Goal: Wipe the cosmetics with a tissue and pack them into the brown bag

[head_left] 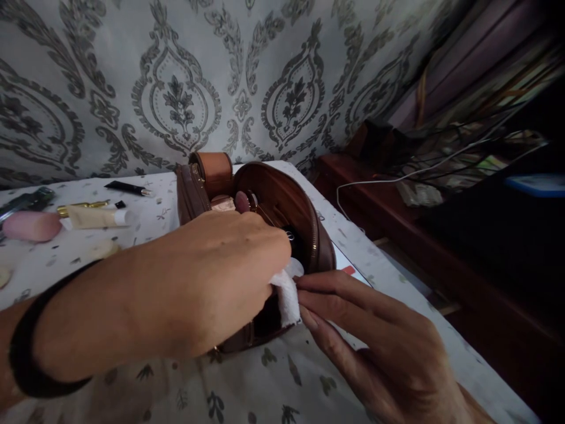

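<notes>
Well, from where I stand, the brown leather bag with a zipped rim (324, 238) sits open at twelve o'clock from the person, and the folded white tissue-like piece (289, 301) is at its near mouth, between the hands. The left hand (216, 265) curls over the bag, its fingertips hidden, so I cannot tell whether it pinches the white piece. The right hand (388, 347) comes from five o'clock with fingers drawn close together, their tips at the piece's edge; whether they grip it, I cannot tell.

To handle it well, I'd keep the fingertips light, steady the soft piece from both sides, and hold its folds clear of the gold-toned zip teeth. A low left wrist would avoid pressing the bag's contents.

Counting, I see two hands, one bag, one white folded piece and one black wristband (22, 353). Towards ten o'clock, on the white leaf-print cloth (291, 391), lie one slim black tube (126, 188), one cream tube with a white cap (95, 218), one slender gold-coloured item (82, 208) and one rounded pink object (33, 226). Inside the bag, too much is covered to count.
</notes>
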`<move>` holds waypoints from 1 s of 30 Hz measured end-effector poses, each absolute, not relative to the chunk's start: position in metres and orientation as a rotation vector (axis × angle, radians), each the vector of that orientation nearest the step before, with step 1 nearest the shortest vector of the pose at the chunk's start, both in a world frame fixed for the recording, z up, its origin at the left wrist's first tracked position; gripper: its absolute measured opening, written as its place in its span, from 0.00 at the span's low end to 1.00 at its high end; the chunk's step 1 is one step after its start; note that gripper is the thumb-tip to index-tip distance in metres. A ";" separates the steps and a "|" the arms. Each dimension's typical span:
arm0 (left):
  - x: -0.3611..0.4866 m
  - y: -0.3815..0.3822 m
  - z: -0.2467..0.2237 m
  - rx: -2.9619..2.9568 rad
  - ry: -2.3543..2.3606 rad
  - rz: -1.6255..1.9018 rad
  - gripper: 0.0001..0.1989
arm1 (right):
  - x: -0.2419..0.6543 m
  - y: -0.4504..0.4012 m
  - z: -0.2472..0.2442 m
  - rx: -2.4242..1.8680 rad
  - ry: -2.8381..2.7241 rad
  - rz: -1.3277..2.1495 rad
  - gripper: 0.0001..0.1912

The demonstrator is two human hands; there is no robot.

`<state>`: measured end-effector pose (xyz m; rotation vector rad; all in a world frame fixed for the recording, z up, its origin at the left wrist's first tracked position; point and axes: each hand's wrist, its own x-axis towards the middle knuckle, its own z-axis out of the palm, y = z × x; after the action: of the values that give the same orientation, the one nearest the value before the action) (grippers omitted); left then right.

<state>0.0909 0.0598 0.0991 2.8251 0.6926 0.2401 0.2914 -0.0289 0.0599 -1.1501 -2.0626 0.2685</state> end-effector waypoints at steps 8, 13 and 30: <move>0.093 0.064 0.098 2.864 0.684 0.159 0.05 | 0.289 -0.030 0.059 -1.114 -2.025 0.352 0.12; 0.097 0.062 0.099 2.839 0.730 0.123 0.07 | 0.289 -0.029 0.060 -1.066 -2.080 0.409 0.12; 0.102 0.061 0.103 2.883 0.769 0.158 0.09 | 0.280 -0.023 0.066 -0.879 -2.314 0.094 0.10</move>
<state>0.1020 0.0609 0.1031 2.8828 0.7695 0.1583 0.2798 -0.0226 0.0665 -0.8791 -2.3136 0.0942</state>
